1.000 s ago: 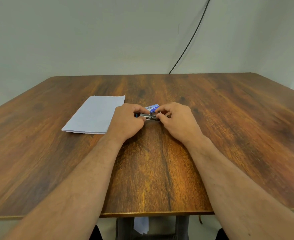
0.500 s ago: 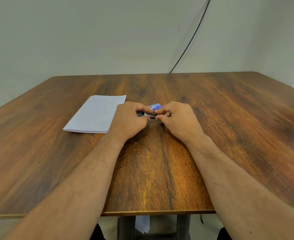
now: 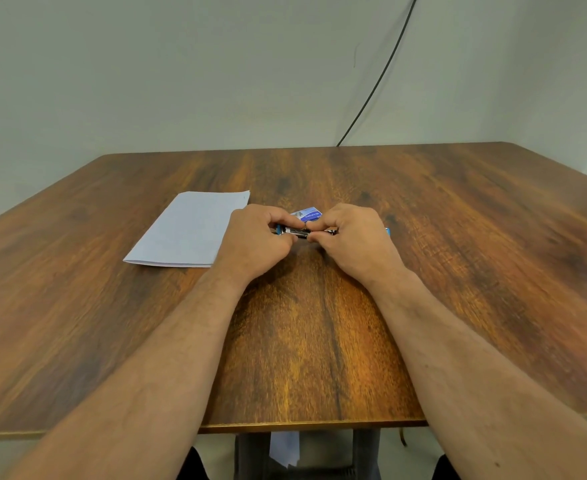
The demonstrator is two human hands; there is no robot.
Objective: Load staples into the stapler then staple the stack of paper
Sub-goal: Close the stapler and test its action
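A small blue and metal stapler (image 3: pixel 297 231) lies on the wooden table (image 3: pixel 319 341) between my two hands, mostly hidden by them. My left hand (image 3: pixel 255 242) grips its left end with curled fingers and thumb. My right hand (image 3: pixel 352 239) pinches the metal part at the middle and covers the right end, where a blue tip (image 3: pixel 387 231) sticks out. Just behind the stapler lies a small blue and white staple box (image 3: pixel 307 213). A stack of white paper (image 3: pixel 191 228) lies flat to the left, beside my left hand.
A black cable (image 3: pixel 378 84) runs down the wall behind the table's far edge. A scrap of white paper (image 3: pixel 285 448) shows under the table's near edge.
Both hands stay on the stapler with only slight finger shifts. The view has tilted a little, so a blue tip shows at the right of my right hand.
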